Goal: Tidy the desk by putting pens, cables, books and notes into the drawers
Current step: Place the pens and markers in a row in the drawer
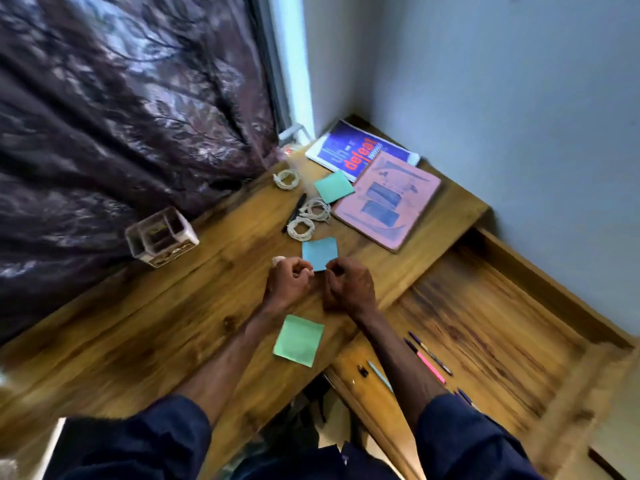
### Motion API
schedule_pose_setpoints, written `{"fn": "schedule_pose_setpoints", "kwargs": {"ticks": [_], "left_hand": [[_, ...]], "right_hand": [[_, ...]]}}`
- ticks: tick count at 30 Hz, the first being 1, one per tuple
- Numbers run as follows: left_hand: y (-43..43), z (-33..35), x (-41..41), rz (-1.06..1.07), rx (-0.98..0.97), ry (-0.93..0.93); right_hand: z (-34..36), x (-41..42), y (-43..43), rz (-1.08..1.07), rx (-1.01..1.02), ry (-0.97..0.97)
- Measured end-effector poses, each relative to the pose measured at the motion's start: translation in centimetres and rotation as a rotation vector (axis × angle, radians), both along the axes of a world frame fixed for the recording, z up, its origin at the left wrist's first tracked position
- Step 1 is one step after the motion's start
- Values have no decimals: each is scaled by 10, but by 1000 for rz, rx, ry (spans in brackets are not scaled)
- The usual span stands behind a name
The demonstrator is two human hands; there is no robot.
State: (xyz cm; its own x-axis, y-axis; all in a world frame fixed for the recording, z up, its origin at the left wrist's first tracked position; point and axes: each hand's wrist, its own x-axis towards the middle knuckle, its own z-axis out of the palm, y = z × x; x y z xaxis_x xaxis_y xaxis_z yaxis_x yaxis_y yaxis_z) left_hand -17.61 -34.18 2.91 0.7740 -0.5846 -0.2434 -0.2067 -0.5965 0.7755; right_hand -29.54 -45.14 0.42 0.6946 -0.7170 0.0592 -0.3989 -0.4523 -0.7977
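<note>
A blue sticky note lies on the wooden desk. My left hand and my right hand sit at its near edge with fingers curled, pinching its near corner from either side. A green note lies between my forearms, and a teal note lies farther back. Three coiled white cables and a black pen lie beyond the blue note. A pink book and a blue spiral notebook rest at the far corner. The open drawer on the right holds several pens.
A clear square pen holder stands at the desk's left edge against a dark patterned curtain. A pale wall borders the desk and drawer on the right. The image is motion-blurred.
</note>
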Motion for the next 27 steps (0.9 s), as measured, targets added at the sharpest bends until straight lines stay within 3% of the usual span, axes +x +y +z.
{"fn": "schedule_pose_setpoints", "kwargs": {"ticks": [7, 11, 13, 17, 27], "left_hand": [[44, -28, 95, 110, 281, -106], [60, -46, 117, -115, 524, -180], [66, -53, 126, -247, 599, -199], [71, -58, 134, -348, 643, -267], [62, -56, 142, -375, 685, -213]], "right_hand": [[-1, 105, -12, 146, -30, 193], [-12, 163, -31, 143, -146, 277], [-4, 189, -36, 151, -111, 364], [-6, 223, -46, 180, -98, 559], [-8, 260, -40, 34, -133, 711]]}}
